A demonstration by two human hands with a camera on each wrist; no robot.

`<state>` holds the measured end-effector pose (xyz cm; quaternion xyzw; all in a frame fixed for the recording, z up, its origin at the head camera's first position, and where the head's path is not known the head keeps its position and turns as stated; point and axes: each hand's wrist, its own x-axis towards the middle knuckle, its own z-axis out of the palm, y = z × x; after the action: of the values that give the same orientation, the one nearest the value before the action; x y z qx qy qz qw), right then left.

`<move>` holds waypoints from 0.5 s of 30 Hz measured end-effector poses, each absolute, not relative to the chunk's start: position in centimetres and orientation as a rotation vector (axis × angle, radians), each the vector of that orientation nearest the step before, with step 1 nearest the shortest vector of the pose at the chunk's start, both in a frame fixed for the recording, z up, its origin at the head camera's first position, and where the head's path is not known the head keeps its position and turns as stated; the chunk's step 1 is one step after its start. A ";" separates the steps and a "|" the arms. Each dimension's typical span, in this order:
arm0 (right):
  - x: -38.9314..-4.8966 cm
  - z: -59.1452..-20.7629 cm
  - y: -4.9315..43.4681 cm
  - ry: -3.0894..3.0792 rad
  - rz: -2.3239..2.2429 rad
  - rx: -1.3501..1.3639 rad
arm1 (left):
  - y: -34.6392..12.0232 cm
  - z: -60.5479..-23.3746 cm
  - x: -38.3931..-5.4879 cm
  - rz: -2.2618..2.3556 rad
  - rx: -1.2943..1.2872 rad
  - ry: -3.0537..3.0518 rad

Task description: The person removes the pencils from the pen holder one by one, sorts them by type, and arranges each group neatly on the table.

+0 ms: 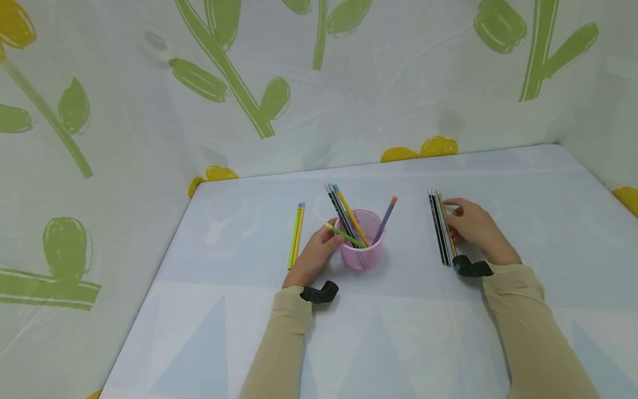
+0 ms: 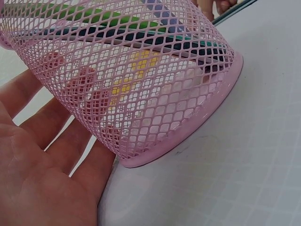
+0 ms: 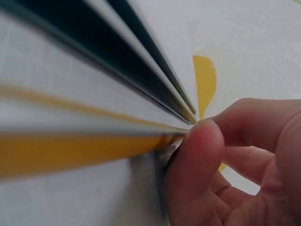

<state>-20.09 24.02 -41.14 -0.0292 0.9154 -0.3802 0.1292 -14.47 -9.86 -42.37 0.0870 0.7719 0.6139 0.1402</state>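
The left hand (image 1: 314,255) is curled about the left side of the pink cup (image 1: 361,259), thumb near the rim, spread fingers against the mesh. The right hand (image 1: 471,224) is nearly closed, thumb and forefinger pinching a gold pencil (image 1: 446,223) near its far end; two dark pencils (image 1: 436,227) lie just left of it. On the pale blue and white table (image 1: 239,332), a green pencil (image 1: 294,238) and a yellow pencil (image 1: 299,235) lie side by side left of the cup. The cup stands upright near the middle, with dark, yellow, green and purple pencils leaning in it. A white sheet (image 1: 349,111) printed with green leaves and yellow shapes rises round the table. In the head view the left fingertips are partly hidden by the cup, and both beige sleeves (image 1: 279,349) run off the bottom edge. The left wrist view cuts off the cup's top and leaves out the thumb; in the right wrist view the nearer pencil lengths are blurred.
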 end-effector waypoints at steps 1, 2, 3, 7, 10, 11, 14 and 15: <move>-20.1 -41.1 24.0 2.663 -1.109 -0.082 | -9.9 -42.3 -14.5 1.777 0.251 2.228; -20.2 -41.0 24.0 2.663 -1.114 -0.078 | -9.9 -42.3 -14.5 1.781 0.247 2.223; -20.2 -40.9 24.0 2.664 -1.121 -0.077 | -9.9 -42.3 -14.6 1.782 0.248 2.222; -19.9 -40.6 23.7 2.683 -1.191 -0.114 | -9.9 -42.4 -14.6 1.786 0.221 2.208; -19.6 -40.6 23.0 2.701 -1.284 -0.160 | -9.8 -42.6 -14.5 1.780 0.226 2.210; -19.6 -40.6 22.7 2.712 -1.302 -0.175 | -9.8 -42.5 -14.5 1.777 0.232 2.217; -19.6 -40.5 21.7 2.726 -1.352 -0.223 | -9.8 -42.5 -14.5 1.768 0.229 2.226; -19.6 -40.5 21.3 2.728 -1.359 -0.237 | -9.8 -42.4 -14.5 1.770 0.224 2.223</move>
<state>-19.57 21.30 -40.53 -0.0776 0.8916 -0.4442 0.0420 -14.46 -9.82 -42.42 0.0778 0.7717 0.6143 0.1450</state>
